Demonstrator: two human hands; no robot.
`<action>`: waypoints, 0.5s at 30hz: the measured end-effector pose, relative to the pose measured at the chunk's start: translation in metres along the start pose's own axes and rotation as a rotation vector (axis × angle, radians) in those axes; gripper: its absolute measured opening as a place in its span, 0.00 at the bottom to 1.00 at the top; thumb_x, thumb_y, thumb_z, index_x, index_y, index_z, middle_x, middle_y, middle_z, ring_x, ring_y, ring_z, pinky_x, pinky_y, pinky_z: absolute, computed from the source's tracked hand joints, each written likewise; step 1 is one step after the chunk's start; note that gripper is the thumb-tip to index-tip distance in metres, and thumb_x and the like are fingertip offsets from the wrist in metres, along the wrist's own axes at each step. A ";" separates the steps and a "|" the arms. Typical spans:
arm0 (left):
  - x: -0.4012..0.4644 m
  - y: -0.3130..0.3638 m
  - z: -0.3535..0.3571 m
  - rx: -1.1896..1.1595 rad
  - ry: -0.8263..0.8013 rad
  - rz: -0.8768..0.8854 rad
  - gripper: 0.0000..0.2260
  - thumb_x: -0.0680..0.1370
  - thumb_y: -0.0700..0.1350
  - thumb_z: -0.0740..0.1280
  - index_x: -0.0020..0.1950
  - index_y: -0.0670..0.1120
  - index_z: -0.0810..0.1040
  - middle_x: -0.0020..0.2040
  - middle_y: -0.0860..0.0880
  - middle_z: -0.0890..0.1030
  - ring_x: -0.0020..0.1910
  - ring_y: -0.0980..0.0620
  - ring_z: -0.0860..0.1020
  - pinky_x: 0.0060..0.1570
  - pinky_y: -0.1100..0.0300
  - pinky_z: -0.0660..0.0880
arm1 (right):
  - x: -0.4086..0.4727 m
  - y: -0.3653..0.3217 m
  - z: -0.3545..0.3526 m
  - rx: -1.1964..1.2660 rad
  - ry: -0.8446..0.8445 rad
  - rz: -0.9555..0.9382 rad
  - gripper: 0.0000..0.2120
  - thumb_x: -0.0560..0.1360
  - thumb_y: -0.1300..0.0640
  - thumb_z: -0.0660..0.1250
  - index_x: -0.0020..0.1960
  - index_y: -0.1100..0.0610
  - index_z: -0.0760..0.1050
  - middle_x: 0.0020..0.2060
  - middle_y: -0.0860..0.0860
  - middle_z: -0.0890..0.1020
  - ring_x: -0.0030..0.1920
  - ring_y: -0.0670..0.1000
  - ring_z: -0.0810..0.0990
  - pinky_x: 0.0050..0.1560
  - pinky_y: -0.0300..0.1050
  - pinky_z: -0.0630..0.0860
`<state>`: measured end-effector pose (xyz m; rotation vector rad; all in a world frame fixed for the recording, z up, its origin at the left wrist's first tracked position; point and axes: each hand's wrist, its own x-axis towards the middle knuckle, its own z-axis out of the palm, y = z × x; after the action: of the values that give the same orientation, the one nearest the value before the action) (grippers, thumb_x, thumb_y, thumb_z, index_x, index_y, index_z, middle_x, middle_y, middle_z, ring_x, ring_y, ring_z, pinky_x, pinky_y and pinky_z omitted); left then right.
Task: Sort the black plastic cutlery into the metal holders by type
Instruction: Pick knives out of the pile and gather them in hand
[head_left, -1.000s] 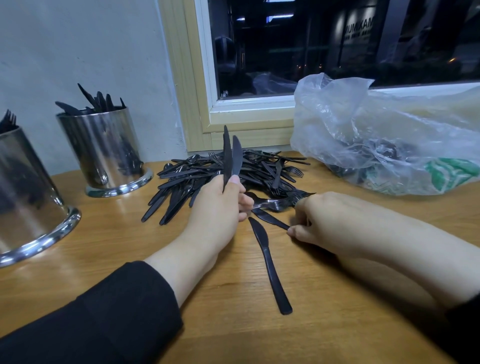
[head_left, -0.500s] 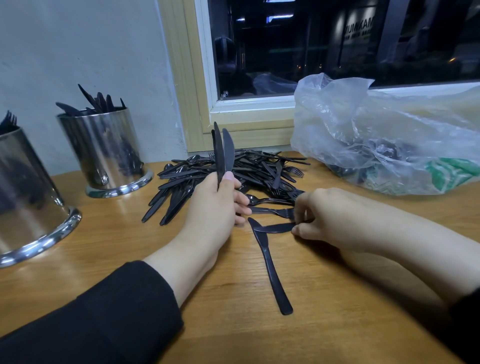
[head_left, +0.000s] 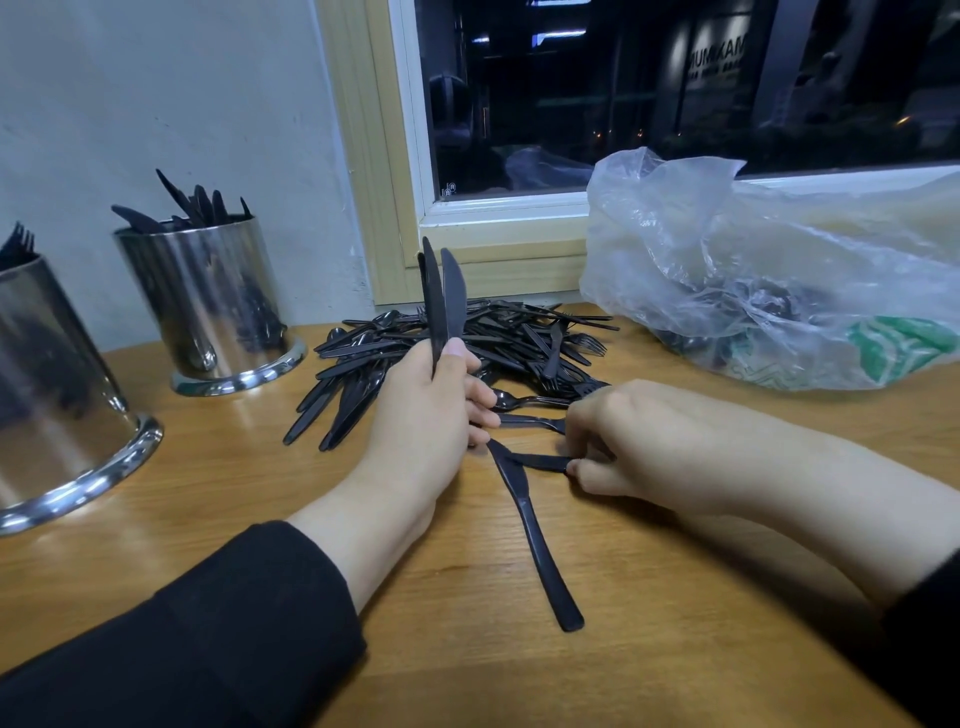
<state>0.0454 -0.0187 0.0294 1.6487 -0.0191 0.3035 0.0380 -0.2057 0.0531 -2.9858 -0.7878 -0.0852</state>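
Wooden table (head_left: 208, 493) | holders: knives (head_left: 208, 291), forks (head_left: 52, 374) | left hand (head_left: 426, 415) grips knives (head_left: 441, 296) | right hand (head_left: 639, 436) pinches knife (head_left: 540, 461)

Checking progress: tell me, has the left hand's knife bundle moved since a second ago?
Yes. The knives shifted left against the window frame.

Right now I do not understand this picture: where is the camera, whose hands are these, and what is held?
No machine here: a person wears the camera on the head, looking down at their own hands. The left hand holds a few black knives upright. The right hand pinches another knife lying on the wooden table, across a longer-looking knife. Behind is a pile of cutlery. At left stand two metal holders: one with knives, one with forks. At right lies a plastic bag.
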 end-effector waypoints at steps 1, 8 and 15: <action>0.000 0.000 0.000 0.000 0.004 0.006 0.13 0.87 0.49 0.56 0.51 0.45 0.76 0.35 0.48 0.78 0.30 0.52 0.77 0.31 0.55 0.75 | 0.002 -0.002 0.001 -0.038 0.028 -0.008 0.08 0.79 0.46 0.64 0.50 0.49 0.78 0.42 0.43 0.77 0.41 0.43 0.75 0.41 0.39 0.72; -0.005 0.006 -0.001 -0.133 -0.028 -0.022 0.11 0.86 0.51 0.61 0.52 0.46 0.78 0.27 0.57 0.66 0.24 0.56 0.62 0.24 0.62 0.61 | 0.001 -0.004 -0.002 0.426 0.493 0.073 0.09 0.75 0.53 0.67 0.36 0.50 0.74 0.29 0.45 0.78 0.31 0.43 0.74 0.35 0.38 0.70; -0.014 0.011 0.003 -0.121 -0.201 0.010 0.14 0.86 0.47 0.59 0.53 0.38 0.78 0.37 0.42 0.81 0.33 0.49 0.81 0.32 0.59 0.79 | 0.006 -0.008 -0.001 1.118 0.617 0.107 0.12 0.79 0.61 0.67 0.36 0.59 0.78 0.28 0.51 0.80 0.30 0.48 0.75 0.34 0.40 0.72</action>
<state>0.0306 -0.0256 0.0375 1.5534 -0.1940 0.1399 0.0394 -0.1962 0.0551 -1.7758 -0.3781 -0.3846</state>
